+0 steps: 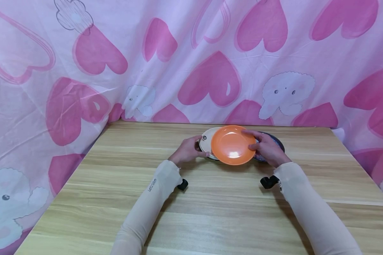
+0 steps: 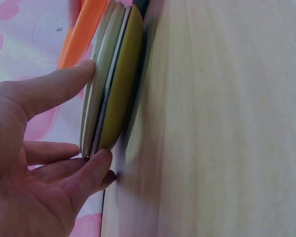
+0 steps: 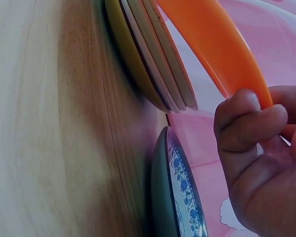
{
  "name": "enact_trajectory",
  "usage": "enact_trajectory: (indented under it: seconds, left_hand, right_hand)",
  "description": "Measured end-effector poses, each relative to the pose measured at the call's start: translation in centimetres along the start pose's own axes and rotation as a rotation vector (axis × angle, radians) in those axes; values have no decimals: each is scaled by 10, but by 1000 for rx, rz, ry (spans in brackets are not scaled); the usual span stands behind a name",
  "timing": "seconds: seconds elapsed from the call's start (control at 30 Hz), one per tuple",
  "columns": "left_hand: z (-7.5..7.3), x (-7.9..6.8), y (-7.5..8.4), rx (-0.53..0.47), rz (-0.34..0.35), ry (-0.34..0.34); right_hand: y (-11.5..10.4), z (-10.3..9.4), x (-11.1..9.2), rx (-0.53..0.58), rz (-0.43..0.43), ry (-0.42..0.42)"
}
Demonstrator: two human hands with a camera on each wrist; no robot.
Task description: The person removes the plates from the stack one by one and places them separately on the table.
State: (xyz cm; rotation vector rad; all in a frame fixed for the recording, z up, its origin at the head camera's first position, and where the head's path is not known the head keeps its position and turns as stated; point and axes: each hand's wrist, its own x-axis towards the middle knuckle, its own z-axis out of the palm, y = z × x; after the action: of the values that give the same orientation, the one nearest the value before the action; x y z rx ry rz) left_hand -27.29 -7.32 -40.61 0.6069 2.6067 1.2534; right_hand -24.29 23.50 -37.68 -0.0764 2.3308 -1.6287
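Observation:
An orange plate point(image 1: 233, 145) is pinched at its right rim by my right hand point(image 1: 268, 148). It is raised and tilted above the stack in the right wrist view. My left hand point(image 1: 188, 149) grips the left edge of a stack of plates point(image 1: 207, 140), thumb and fingers spread along the rim. Cream plates point(image 2: 104, 64) lie on top in that stack, and a yellow-sided dish point(image 2: 123, 79) is at the bottom. The orange plate hides much of the stack in the head view. Under my right hand sits a dark dish with a blue floral inside point(image 3: 185, 192).
The dishes stand near the back edge of a wooden table point(image 1: 210, 212). Behind it hangs a pink curtain point(image 1: 166, 78) with hearts. A black wrist device point(image 1: 269, 182) shows at the right sleeve, and another point(image 1: 183, 184) at the left.

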Motion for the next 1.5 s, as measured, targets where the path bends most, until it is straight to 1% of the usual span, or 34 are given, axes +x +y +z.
enact_trajectory:
  seconds: [0.13, 0.4, 0.8, 1.07, 1.3, 1.5]
  left_hand:
    - [0, 0, 0, -14, 3, -6]
    - [0, 0, -1, -8, 5, -1]
    - [0, 0, 1, -16, -27, -9]
    - [0, -1, 0, -37, -23, -8]
    - [0, -1, 0, -35, -22, -4]
    - [0, 0, -1, -21, -13, 0]
  right_hand:
    - [1, -1, -1, -16, 0, 0]
    - [1, -5, -3, -45, 2, 7]
    - [0, -9, -7, -26, 40, 15]
    - [2, -10, -9, -27, 43, 20]
    - [3, -12, -9, -41, 19, 12]
    - [5, -14, -12, -39, 38, -4]
